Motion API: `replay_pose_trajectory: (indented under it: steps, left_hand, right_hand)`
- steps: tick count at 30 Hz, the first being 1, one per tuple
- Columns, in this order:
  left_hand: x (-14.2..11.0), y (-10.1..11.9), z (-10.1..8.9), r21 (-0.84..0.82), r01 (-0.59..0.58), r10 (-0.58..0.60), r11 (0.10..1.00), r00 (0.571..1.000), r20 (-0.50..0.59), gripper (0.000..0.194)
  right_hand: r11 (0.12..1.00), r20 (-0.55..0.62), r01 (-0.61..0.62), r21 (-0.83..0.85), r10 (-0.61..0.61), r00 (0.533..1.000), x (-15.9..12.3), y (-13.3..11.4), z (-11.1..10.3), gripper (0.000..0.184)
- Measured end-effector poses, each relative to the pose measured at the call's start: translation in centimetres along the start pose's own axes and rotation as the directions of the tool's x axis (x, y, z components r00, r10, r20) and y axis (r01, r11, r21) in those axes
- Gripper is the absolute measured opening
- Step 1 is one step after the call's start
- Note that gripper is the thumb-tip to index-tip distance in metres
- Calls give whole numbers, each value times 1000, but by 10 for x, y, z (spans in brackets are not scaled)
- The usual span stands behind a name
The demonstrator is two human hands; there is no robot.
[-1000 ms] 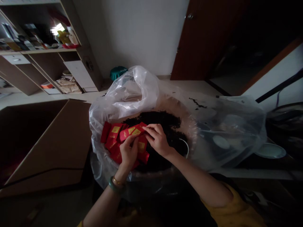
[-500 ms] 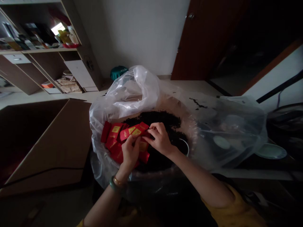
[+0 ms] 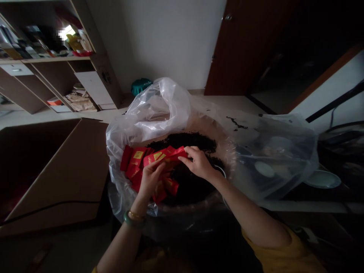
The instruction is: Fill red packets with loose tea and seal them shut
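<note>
My right hand [image 3: 198,162] pinches the right end of a small red packet [image 3: 176,153] between thumb and fingers. My left hand [image 3: 151,177] is closed on the lower left part of the same packet, and its fingertips partly hide it. Below and to the left, several more red packets [image 3: 133,167] with yellow patches lie in a loose pile. Dark, dry, leaf-like bits [image 3: 196,141] are heaped behind and under my hands, in a round basket [image 3: 218,125] lined with clear plastic [image 3: 170,91]. Beneath my right forearm shows a thin white curved rim [image 3: 222,171].
An open cardboard box [image 3: 71,163] stands at the left. Clear plastic sheeting [image 3: 273,151] spreads to the right, over a pale round shape. A shelf unit [image 3: 99,85], a teal bag [image 3: 140,86] and a brown door [image 3: 224,49] are at the back.
My right hand has moved slightly right, drawing the red packet's end with it. My left hand has shifted a little left and down, so the hands are farther apart.
</note>
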State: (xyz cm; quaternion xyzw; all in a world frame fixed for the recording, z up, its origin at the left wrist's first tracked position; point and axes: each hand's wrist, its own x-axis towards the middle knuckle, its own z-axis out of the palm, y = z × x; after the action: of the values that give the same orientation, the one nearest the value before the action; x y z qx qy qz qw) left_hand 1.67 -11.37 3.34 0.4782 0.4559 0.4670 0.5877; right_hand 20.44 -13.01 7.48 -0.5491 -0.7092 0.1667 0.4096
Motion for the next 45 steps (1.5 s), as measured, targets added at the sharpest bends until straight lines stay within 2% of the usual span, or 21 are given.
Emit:
replay_pose_trajectory:
  steps: [3,5,7,9,11,13,14,16,17,19,20,22,24,27,30,32,34,36,39,42,45]
  left_hand:
    - [-2,1,2,-199,98,-97,975,995,14,52]
    - [-5,1,7,-245,111,-98,963,993,62,53]
    - [-8,-2,14,-244,123,-94,962,987,127,52]
    - [-11,-10,22,-213,108,-72,971,983,171,51]
    - [-14,-20,29,-110,17,1,994,988,157,51]
    - [-20,-29,33,186,-165,144,969,982,121,57]
    - [-23,-33,33,383,-253,215,888,966,140,64]
    - [-28,-37,29,697,-367,293,616,928,230,68]
    - [-30,-37,26,793,-386,296,471,916,270,65]
    - [-32,-36,17,890,-381,285,250,908,308,59]
    - [-30,-35,11,911,-370,285,183,907,311,57]
    - [-25,-33,0,929,-352,305,114,902,305,58]
    - [-18,-31,-10,933,-344,342,106,894,291,62]
    - [-11,-25,-14,917,-363,440,163,859,262,79]
    - [-11,-16,-4,876,-446,558,182,780,281,94]
    - [-13,-11,6,851,-503,578,148,743,338,90]
    - [-12,-8,15,836,-530,563,143,738,371,82]
    - [-9,-8,19,821,-542,550,179,747,373,73]
    - [-4,-11,18,802,-551,558,229,749,356,63]
    - [-3,-12,14,793,-562,557,236,747,364,62]
    - [-5,-12,12,789,-573,526,223,752,397,65]
  right_hand:
    - [967,235,-76,242,17,972,1,0,-7,20]
    - [923,405,-149,354,-7,914,2,2,-10,32]
    - [900,501,-231,370,16,865,2,7,-12,34]
    - [913,475,-273,303,104,874,4,14,-15,33]
    - [935,380,-274,225,175,908,7,22,-20,34]
    - [950,298,-256,179,195,934,10,28,-28,33]
    - [954,270,-249,165,199,942,11,31,-32,32]
    - [958,237,-251,139,214,948,13,32,-40,33]
    - [958,227,-260,124,227,947,13,32,-43,33]
    - [955,225,-281,100,253,941,13,30,-46,34]
    - [953,235,-286,102,256,938,12,29,-45,34]
    - [948,265,-282,145,238,934,12,28,-43,34]
    - [935,295,-279,217,210,932,12,29,-38,32]
    - [904,323,-316,289,219,921,12,30,-28,30]
    - [875,372,-351,334,220,902,10,27,-17,27]
    - [855,425,-360,373,187,886,7,24,-11,25]
    - [832,480,-371,412,148,865,5,20,-6,24]
    - [801,515,-393,451,127,848,2,19,-3,23]
    - [731,514,-436,526,135,847,-2,20,1,26]
    - [672,524,-485,560,167,835,-6,21,3,33]
    - [678,576,-533,506,194,794,-8,20,3,38]
